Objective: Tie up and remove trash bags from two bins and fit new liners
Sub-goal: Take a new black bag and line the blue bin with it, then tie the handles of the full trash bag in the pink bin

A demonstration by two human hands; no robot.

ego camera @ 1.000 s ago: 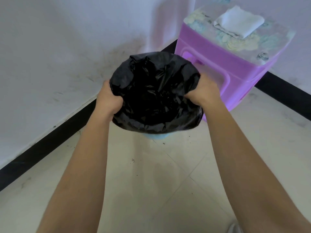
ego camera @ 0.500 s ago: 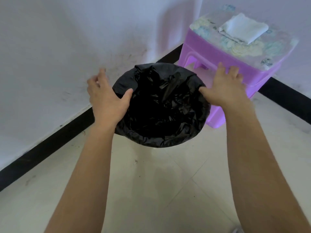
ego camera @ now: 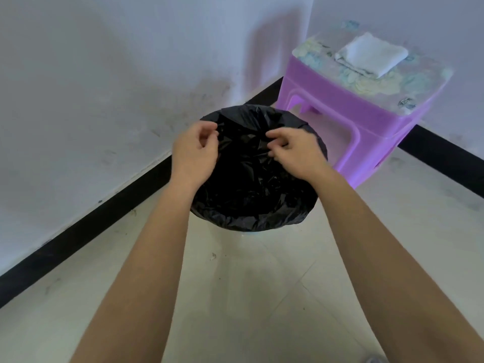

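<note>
Purple plastic stool (ego camera: 366, 132) is hemming the right. Just left of it, near the white wall (ego camera: 104, 87), the black plastic liner (ego camera: 251, 195) is hiding its bin. We are bringing our left hand (ego camera: 195, 153) and right hand (ego camera: 297, 153) inward off the rim, fingers curling, hold unclear: probably settling the film. Pale tiled floor (ego camera: 235, 297) before the stool is lying open.

Black crinkled liner (ego camera: 251, 184) draped over bin rim, open

Head-worn view looks forward-down, close above the bin liner (ego camera: 251, 179).
</note>
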